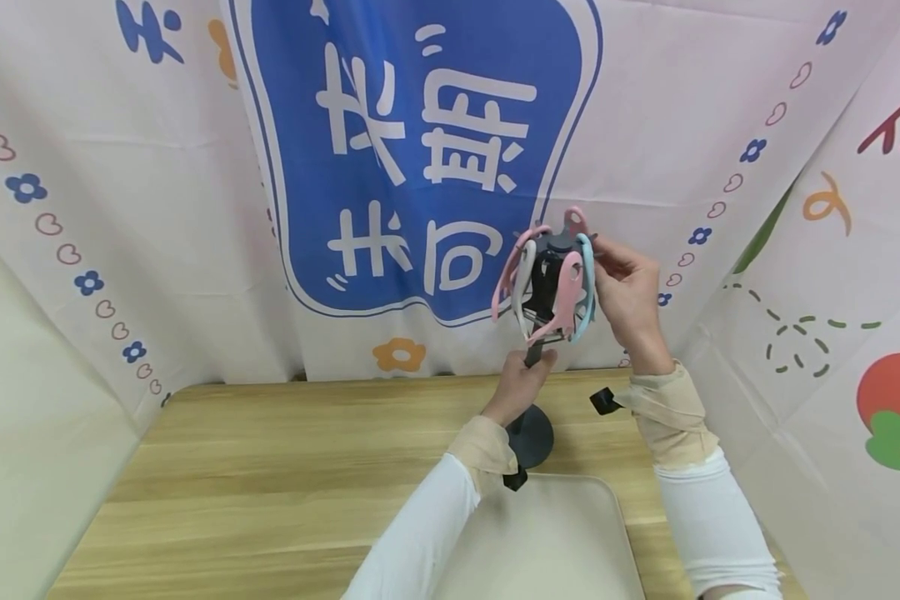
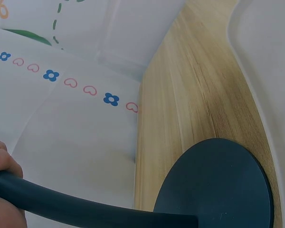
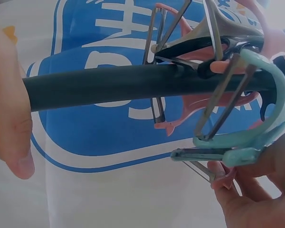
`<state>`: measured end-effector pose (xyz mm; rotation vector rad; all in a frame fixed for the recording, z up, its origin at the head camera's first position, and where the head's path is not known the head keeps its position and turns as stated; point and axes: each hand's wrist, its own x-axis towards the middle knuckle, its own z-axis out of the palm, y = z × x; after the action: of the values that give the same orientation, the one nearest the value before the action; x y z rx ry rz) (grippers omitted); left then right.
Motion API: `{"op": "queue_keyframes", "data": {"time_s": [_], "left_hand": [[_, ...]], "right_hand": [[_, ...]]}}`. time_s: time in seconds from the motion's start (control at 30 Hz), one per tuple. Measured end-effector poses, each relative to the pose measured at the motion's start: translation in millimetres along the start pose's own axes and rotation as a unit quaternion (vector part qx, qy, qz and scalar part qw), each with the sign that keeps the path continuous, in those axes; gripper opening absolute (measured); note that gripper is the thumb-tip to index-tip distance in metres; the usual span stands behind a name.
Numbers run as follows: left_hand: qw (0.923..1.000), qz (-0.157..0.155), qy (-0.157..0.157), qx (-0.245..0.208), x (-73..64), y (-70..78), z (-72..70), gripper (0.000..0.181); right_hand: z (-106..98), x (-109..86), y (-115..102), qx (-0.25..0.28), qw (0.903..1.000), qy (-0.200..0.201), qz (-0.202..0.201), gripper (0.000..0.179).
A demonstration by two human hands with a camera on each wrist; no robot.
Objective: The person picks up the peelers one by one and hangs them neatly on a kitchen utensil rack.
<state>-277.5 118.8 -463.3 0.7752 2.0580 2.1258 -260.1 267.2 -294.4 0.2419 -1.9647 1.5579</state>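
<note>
A dark stand with a round base (image 1: pixel 537 442) stands on the table. My left hand (image 1: pixel 521 387) grips its pole (image 3: pixel 95 86) below the top. Around the top hang several Y-shaped peelers: a pink peeler (image 1: pixel 568 292) facing me, a light grey peeler (image 1: pixel 523 279) on the left and a light blue peeler (image 3: pixel 275 95) on the right. My right hand (image 1: pixel 633 300) is at the right side of the rack, beside the light blue peeler. In the right wrist view its fingertips pinch another pink peeler (image 3: pixel 224 180), partly hidden behind the light blue one.
A beige tray (image 1: pixel 540 533) lies on the wooden table (image 1: pixel 285 467), close in front of the stand's base. Printed cloth (image 1: pixel 682 100) hangs behind the table, and more cloth covers the right side.
</note>
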Motion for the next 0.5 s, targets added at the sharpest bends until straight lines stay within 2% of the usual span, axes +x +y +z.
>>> {"op": "queue_keyframes", "data": {"time_s": [0.5], "left_hand": [[1.0, -0.001, 0.0, -0.004, 0.8, -1.1, -0.6, 0.059]], "right_hand": [[-1.3, -1.8, 4.8, 0.008, 0.9997, -0.022, -0.01, 0.025]]}}
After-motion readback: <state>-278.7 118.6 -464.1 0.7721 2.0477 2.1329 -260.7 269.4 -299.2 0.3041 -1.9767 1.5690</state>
